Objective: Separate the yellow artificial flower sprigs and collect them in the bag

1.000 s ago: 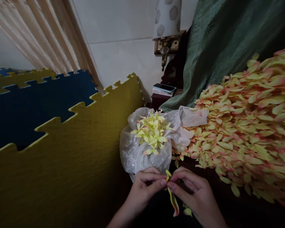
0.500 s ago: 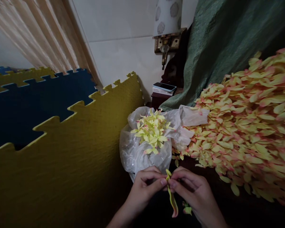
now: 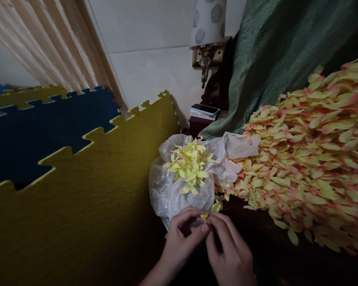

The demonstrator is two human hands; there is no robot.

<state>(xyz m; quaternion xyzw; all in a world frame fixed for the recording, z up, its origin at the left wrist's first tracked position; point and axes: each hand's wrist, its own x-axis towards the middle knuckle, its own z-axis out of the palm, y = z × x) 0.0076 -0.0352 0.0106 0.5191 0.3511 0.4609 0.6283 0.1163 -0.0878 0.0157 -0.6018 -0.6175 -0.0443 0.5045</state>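
My left hand [image 3: 181, 236] and my right hand [image 3: 231, 248] meet in front of the plastic bag, with their fingertips close together. Pinched between them is a small yellow petal piece [image 3: 205, 217], mostly hidden by the fingers. Another yellow petal [image 3: 216, 206] shows just beyond the right fingertips; whether it is joined to the held piece I cannot tell. A translucent plastic bag [image 3: 161, 194] stands right behind my hands, and a cluster of yellow-green flowers with pink tips [image 3: 191, 163] rests on top of it.
On the right, a large heap of yellow and pink flower petals [image 3: 313, 159] spreads before a green cloth [image 3: 262, 67]. Yellow foam mats [image 3: 107, 186] with jigsaw edges stand at the left. A phone on a white box [image 3: 204, 110] lies under a wall lamp [image 3: 209, 24].
My right hand has turned and come in closer to the left. The long petal that hung below my fingers no longer shows there, and a yellow petal appears beyond the right fingertips.
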